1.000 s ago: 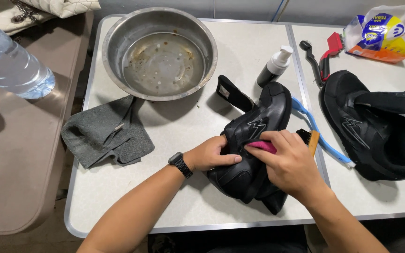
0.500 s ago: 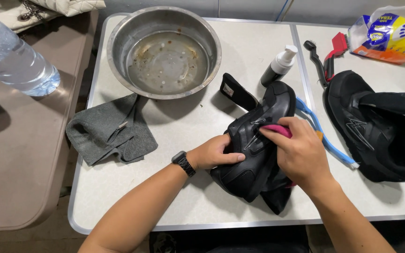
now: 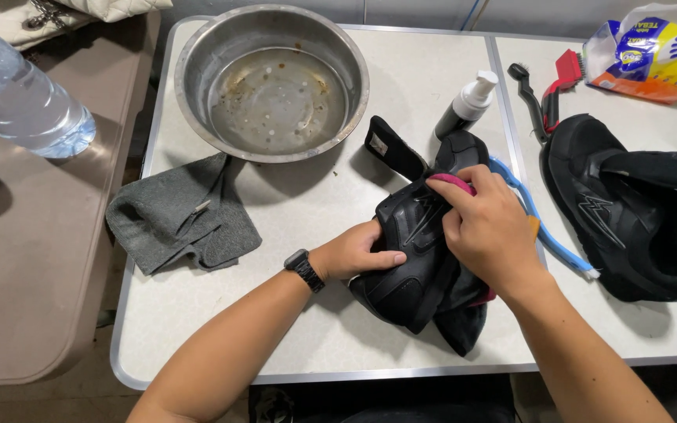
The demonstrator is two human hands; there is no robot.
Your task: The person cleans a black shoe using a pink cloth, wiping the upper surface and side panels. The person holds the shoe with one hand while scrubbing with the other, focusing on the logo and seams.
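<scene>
Black sneaker (image 3: 421, 243) sits mid-table, left hand (image 3: 354, 254) clamping its side while right hand (image 3: 487, 231) pinches a pink cloth (image 3: 450, 185) against the upper, and my guess is hard rubbing could knock over the foam bottle (image 3: 468, 106) at 12 o'clock.

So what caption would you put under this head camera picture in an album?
Left hand steadies a black shoe while the right hand presses a pink cloth against it.
</scene>
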